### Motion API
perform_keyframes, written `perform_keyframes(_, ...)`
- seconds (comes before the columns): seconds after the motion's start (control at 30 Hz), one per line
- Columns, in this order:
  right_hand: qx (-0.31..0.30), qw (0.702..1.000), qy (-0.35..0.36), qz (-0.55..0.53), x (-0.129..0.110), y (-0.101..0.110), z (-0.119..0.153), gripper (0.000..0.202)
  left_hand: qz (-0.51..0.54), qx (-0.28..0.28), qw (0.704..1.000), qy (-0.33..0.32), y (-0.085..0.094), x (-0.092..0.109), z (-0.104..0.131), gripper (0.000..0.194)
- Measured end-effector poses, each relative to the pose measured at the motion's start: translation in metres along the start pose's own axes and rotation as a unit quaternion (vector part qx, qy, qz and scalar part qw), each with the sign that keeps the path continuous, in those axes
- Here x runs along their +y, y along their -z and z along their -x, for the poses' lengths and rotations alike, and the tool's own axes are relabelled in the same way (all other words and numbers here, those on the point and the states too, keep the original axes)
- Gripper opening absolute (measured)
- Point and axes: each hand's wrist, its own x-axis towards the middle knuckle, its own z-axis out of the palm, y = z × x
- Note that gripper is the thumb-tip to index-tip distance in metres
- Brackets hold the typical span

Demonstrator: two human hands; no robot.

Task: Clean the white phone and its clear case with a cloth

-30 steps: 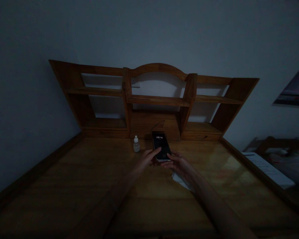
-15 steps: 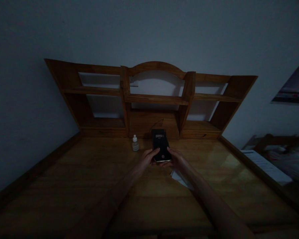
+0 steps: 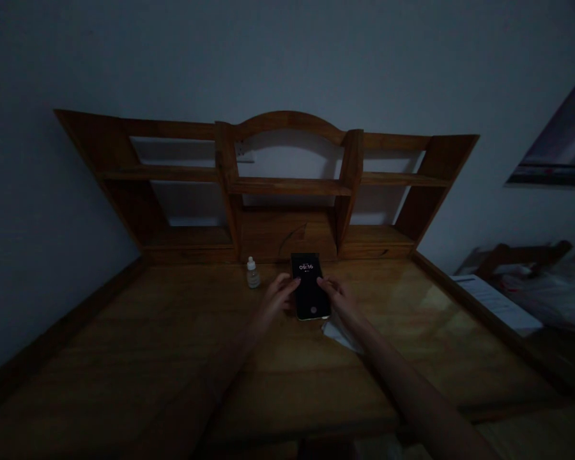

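"Since the clock digits (image 3: 306, 267) can be read upright, how is the phone (image 3: 311, 294) pointed?"

"Its top end is pointed away from the person, toward the wooden shelf unit (image 3: 291, 186), and its screen is turned toward the head camera. The long axis is run almost straight ahead, with the far end angled slightly to the left."

"And where is it held?"

"Between the two hands, in front of the shelf unit's central bay, in the middle part of the counter (image 3: 436, 345). Whether the counter is touched by its underside cannot be told."

"How is the grip formed?"

"One long edge is taken by each hand. The left edge is held by the left hand (image 3: 275, 298), its thumb laid at the screen's border; the right edge is held by the right hand (image 3: 340, 301), its thumb placed likewise. Each grip is kept narrow, closed about the phone, though the fingers are partly hidden."

"What else is seen close by?"

"A small bottle (image 3: 253, 277) with a white cap is stood upright on the counter, left of the left hand and apart from it. Just below the right hand, a white piece (image 3: 341, 337), cloth or paper, is partly covered by the right forearm (image 3: 388, 354)."
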Motion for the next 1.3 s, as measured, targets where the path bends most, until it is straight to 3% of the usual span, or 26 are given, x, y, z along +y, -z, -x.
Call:
perform_keyframes(0.2,-0.027,0.999,0.019,0.036,-0.002,-0.006,0.006,0.034,-0.030,0.042,0.999,0.005,0.007,0.000,0.001,0.048)
perform_keyframes(0.47,-0.049,0.995,0.028,0.079,-0.010,-0.007,0.008,0.037,-0.034,0.037,0.998,-0.037,0.004,-0.007,0.000,0.048)
perform_keyframes(0.93,-0.038,0.990,0.071,0.111,-0.012,-0.005,0.011,0.032,-0.049,0.046,0.993,-0.094,-0.005,0.005,0.009,0.041)
perform_keyframes(1.3,-0.031,0.994,0.069,0.084,-0.009,-0.008,0.012,0.028,-0.054,0.059,0.987,-0.137,-0.005,-0.002,0.007,0.035)
